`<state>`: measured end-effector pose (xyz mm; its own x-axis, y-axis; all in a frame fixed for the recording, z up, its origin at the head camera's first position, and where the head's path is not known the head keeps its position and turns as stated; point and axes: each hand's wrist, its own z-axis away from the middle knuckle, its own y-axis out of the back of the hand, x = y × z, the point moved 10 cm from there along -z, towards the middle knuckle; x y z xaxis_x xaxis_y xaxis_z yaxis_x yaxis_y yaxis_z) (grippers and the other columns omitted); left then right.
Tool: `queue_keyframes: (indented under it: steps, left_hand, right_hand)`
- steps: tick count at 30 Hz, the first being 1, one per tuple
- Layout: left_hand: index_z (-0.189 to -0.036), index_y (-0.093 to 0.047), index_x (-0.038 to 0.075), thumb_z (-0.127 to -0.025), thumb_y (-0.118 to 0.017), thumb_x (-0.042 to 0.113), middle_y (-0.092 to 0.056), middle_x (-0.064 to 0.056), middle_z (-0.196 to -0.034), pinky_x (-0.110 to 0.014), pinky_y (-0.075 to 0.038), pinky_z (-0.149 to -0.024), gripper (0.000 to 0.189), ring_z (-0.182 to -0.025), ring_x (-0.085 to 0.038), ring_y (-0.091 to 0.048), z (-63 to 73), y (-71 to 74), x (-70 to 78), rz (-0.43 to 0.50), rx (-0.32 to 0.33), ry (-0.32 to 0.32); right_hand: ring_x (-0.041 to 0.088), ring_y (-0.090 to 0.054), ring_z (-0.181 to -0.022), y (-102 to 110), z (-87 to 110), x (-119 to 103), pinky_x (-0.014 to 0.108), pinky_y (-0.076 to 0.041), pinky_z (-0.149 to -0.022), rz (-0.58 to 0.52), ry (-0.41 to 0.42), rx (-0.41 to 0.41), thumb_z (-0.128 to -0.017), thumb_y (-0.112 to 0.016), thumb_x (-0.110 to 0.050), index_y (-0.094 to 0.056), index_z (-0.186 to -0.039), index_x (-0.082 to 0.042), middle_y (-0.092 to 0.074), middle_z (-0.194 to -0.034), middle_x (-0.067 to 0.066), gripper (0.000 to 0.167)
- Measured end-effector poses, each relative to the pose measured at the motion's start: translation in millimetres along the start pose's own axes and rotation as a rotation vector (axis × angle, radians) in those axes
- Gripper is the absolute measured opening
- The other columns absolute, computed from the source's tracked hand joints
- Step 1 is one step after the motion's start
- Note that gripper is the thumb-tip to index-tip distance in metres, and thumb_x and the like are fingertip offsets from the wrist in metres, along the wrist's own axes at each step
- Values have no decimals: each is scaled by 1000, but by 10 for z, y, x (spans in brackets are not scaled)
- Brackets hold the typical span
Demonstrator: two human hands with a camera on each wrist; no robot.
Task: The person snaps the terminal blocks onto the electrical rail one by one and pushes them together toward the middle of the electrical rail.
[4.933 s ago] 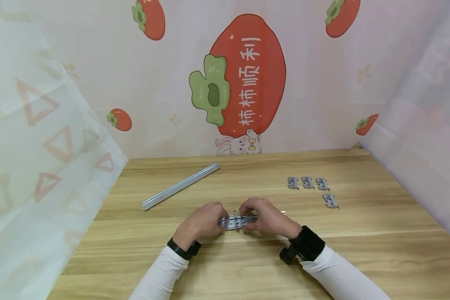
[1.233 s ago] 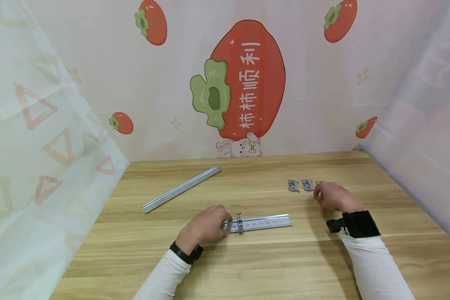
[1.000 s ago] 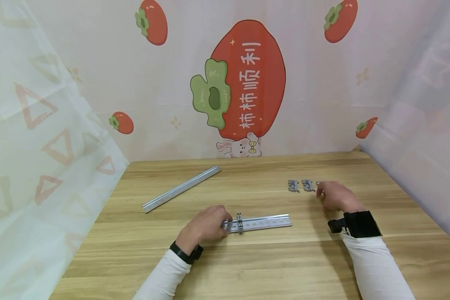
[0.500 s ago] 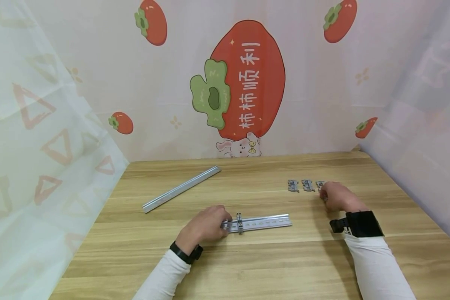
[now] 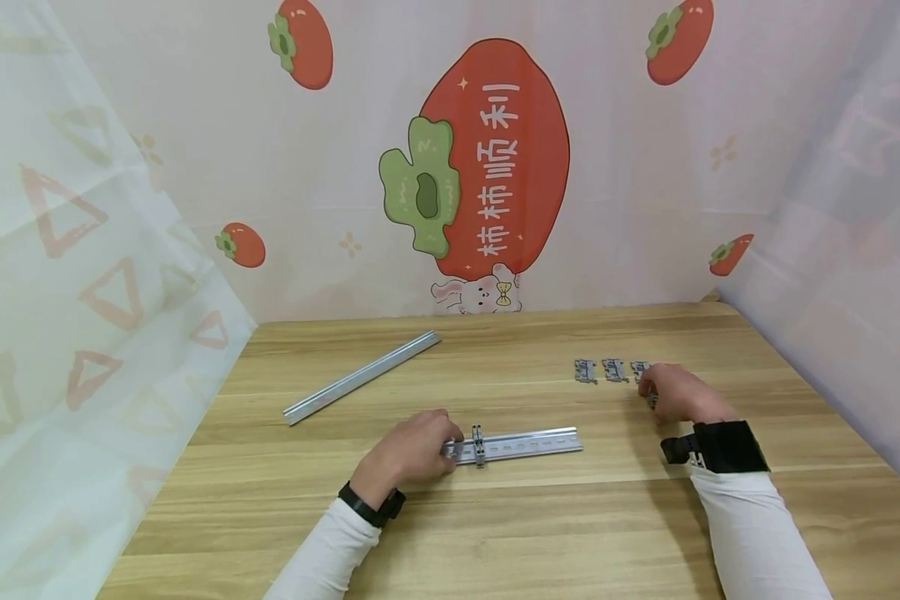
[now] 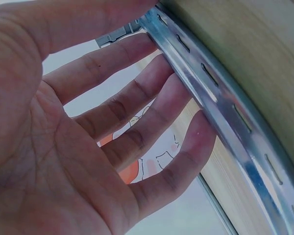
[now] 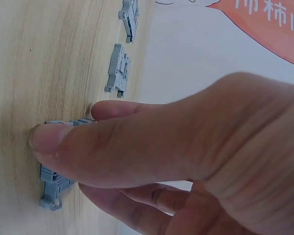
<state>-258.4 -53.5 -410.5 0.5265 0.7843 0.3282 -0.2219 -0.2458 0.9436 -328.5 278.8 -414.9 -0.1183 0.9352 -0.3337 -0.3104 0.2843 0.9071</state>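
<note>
My left hand [image 5: 412,448] holds the left end of a slotted metal DIN rail [image 5: 532,444] lying on the table. In the left wrist view, the fingertips [image 6: 203,132] line up along one edge of the rail [image 6: 220,122], while the thumb reaches its far end. A grey terminal block [image 5: 478,447] sits crosswise on the rail, just right of that hand. Farther right, my right hand [image 5: 682,396] pinches another grey terminal block [image 7: 51,188] at the tabletop. Its thumb [image 7: 112,147] covers much of that block.
Three more grey terminal blocks [image 5: 585,371] lie in a row at the back right, the rightmost close to the right hand. A second DIN rail [image 5: 360,377] lies slantwise at the back left. Printed cloth [image 5: 330,267] encloses the wooden table [image 5: 495,533] behind and at both sides.
The right hand has left the rail for the loose blocks on the right, then shifted slightly right and closed its fingers on one. The left hand stays on the rail.
</note>
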Motion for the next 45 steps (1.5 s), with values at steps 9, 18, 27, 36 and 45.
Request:
queue_keyframes:
  steps: [9,18,27,36,45]
  left_hand:
    - [-104,-77,6,-83,-81,9,-60,2,-88,-27,-44,-65,21,-74,-11,-49,7,11,17,-5,-5,5]
    - [-104,-77,6,-83,-81,8,-61,1,-89,-27,-44,-64,21,-74,-11,-50,11,7,17,-1,-4,11]
    - [-102,-77,6,-83,-81,8,-61,2,-88,-27,-44,-64,20,-73,-11,-50,0,-8,7,-4,-4,9]
    - [-103,-77,6,-83,-81,9,-61,2,-88,-27,-44,-63,21,-73,-11,-50,1,-12,-2,1,-4,11]
    - [-103,-77,6,-83,-81,9,-60,2,-88,-27,-44,-63,20,-73,-11,-49,5,-8,-2,-5,-1,6]
  right_hand:
    - [32,-58,-86,28,30,-16,46,-51,-72,17,43,20,-68,-82,10,-68,-107,6,-64,-99,20,42]
    - [29,-56,-82,74,46,-19,44,-49,-69,4,26,48,-68,-83,-2,-69,-105,2,-63,-97,17,40]
    - [31,-61,-87,159,71,-234,45,-51,-72,2,129,102,-74,-80,-8,-73,-98,-2,-67,-105,23,26]
    - [28,-65,-91,180,122,-583,50,-52,-81,-52,292,109,-82,-79,-7,-76,-95,-4,-72,-98,10,14]
    - [25,-67,-93,187,166,-926,41,-57,-81,-220,447,98,-83,-81,-5,-74,-101,-4,-64,-100,7,20]
